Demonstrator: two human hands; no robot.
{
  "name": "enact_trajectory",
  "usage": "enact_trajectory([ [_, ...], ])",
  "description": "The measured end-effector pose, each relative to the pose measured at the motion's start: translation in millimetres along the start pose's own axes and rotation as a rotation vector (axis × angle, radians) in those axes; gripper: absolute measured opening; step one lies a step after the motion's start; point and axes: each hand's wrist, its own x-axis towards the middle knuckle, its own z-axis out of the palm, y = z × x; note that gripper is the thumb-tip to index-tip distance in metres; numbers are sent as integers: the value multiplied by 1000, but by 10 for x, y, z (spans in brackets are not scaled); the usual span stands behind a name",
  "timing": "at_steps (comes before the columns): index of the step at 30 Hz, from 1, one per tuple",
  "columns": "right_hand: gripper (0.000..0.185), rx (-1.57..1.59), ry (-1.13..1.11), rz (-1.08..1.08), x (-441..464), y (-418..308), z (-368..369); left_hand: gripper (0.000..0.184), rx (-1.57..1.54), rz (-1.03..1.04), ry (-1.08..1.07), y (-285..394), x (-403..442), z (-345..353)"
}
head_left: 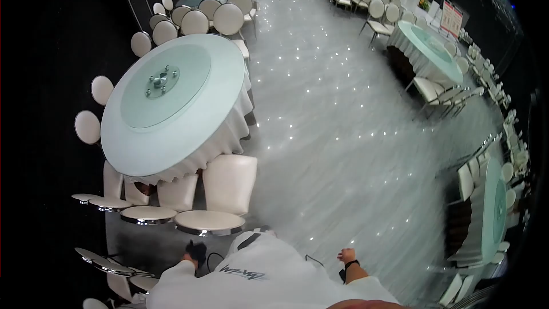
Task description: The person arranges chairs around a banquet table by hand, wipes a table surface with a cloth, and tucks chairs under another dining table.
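A banquet hall, shown by its round, cloth-draped tables [220, 94], white chairs [229, 186] and flowers [424, 3].

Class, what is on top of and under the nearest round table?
On the table sits a turntable with a metal fitting. The cloth and chairs hide most of what is underneath.

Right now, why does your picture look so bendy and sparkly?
In the head view, the rightmost table looks tipped sideways, likely from a wide lens; there too, white glints dot the floor, and the left hand shows little detail.
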Motion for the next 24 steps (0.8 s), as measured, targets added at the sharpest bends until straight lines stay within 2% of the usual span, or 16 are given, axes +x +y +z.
enact_trajectory([
  [2,34,16,-8,31,-8,-304,37,43,67,-120,-70,241,-241,109],
  [4,31,-24,-83,17,54,-445,179,40,115,-127,-134,606,-302,272],
  [6,33,-127,-189,83,43,-775,406,37,164,-70,-206,1110,-248,494],
  [8,37,-315,-399,-55,-31,-1158,536,34,215,16,-284,1708,-102,780],
  [11,42,-369,-506,-233,-90,-1813,488,31,323,224,-402,2756,158,1242],
  [13,43,-213,-438,-234,191,-2128,262,29,415,436,-486,3531,339,1564],
  [14,44,-143,-395,-229,288,-2039,108,28,481,572,-534,3907,410,1744],
  [15,41,-152,-297,-79,54,-2433,-65,27,535,717,-579,4321,500,1938],
  [16,38,-62,-292,-102,230,-2459,-273,27,590,907,-583,4819,591,2092],
  [18,33,43,-129,-148,511,-2561,-719,26,685,1285,-528,5917,800,2350],
  [20,31,181,70,-143,778,-2602,-1059,26,699,1280,-402,7259,1097,2537],
  [21,30,242,180,-114,791,-2678,-1132,25,683,1143,-351,8000,1039,2419],
  [23,30,198,217,-18,818,-2938,-1261,24,590,1250,-251,9164,645,2060],
  [24,30,179,237,30,853,-3108,-1341,24,412,1242,-189,9616,445,1938],
])
